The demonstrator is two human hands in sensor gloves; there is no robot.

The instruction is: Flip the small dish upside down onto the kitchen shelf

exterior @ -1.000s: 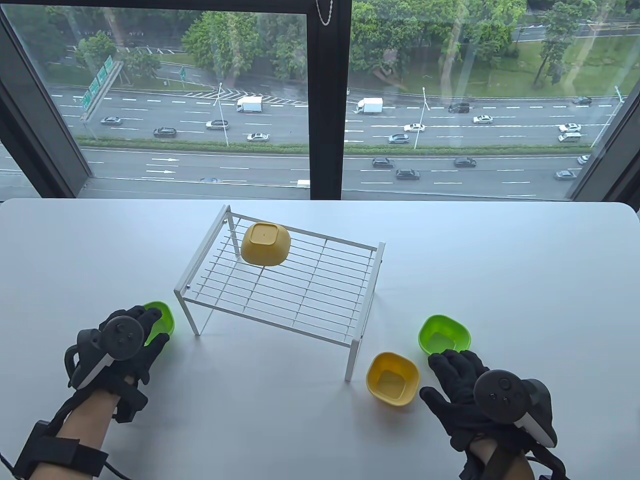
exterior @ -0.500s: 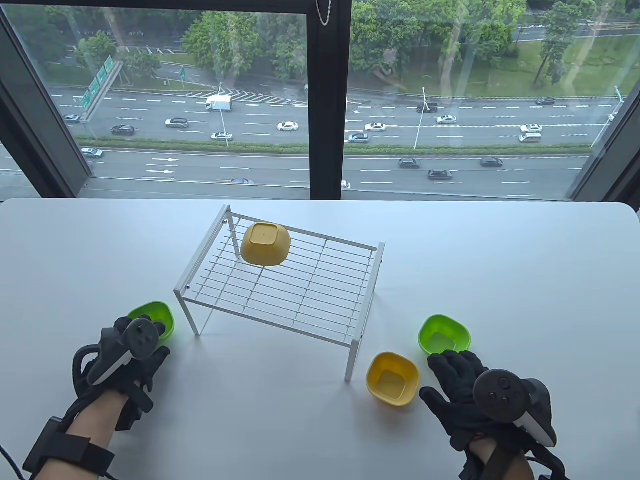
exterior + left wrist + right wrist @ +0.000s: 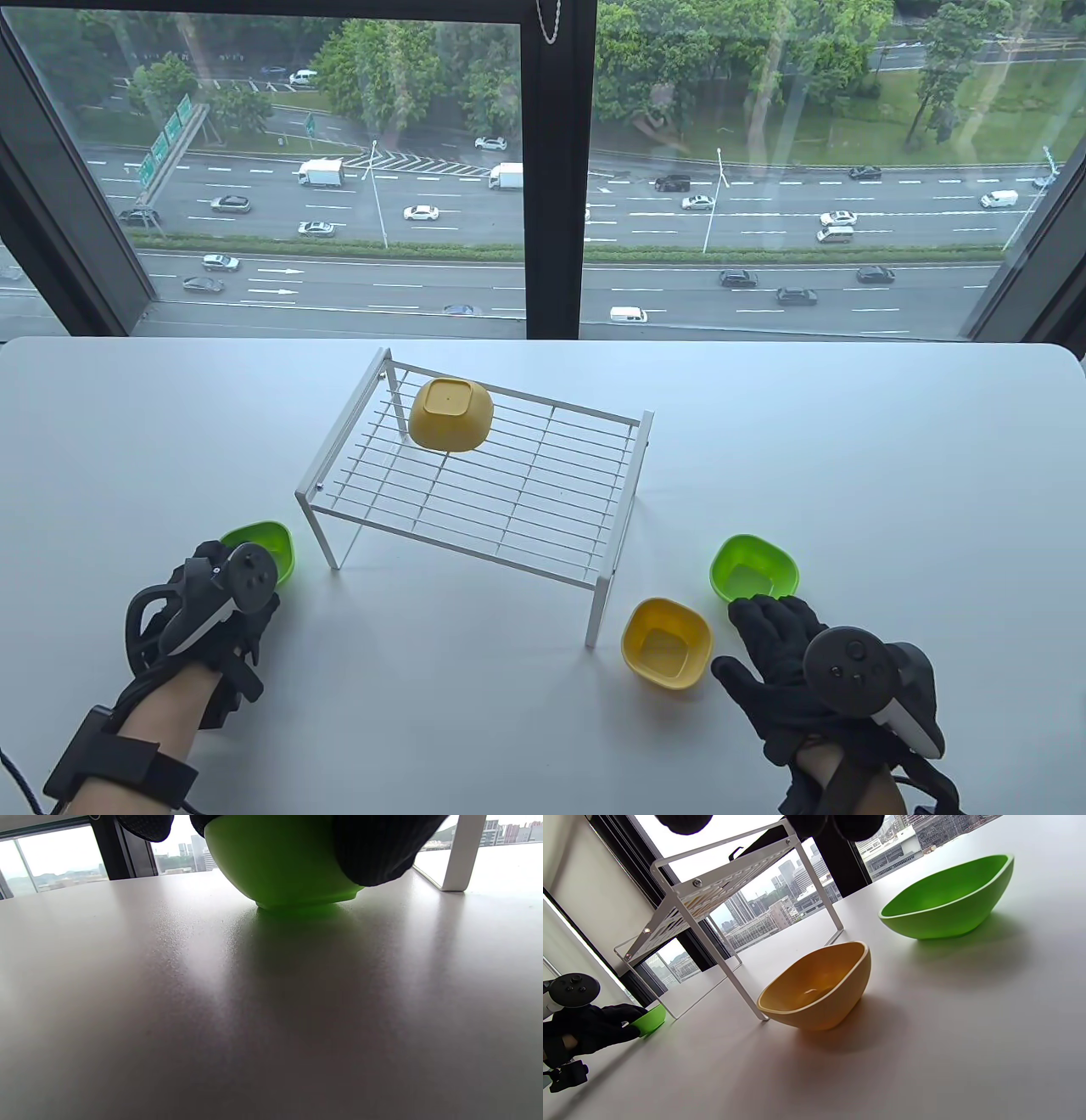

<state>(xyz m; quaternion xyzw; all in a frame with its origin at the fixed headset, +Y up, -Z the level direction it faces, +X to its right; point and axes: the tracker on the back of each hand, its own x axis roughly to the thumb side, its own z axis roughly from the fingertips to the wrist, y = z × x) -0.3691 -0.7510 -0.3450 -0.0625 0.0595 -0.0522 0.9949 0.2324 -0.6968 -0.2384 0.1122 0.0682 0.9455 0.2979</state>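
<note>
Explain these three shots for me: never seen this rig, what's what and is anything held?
No robot: two gloved human hands with trackers strapped on. One camera looks down at the table; one sits on each wrist.

On the table stands a white wire shelf, with a yellow dish already upside down on it. A second yellow dish and a green dish sit upright near the right hand, which rests flat, holding nothing.

The left hand grips another green dish, its base on the table.

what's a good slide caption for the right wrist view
Upright yellow dish and green dish on the table beside the white wire shelf, left hand on another green dish beyond.
</note>
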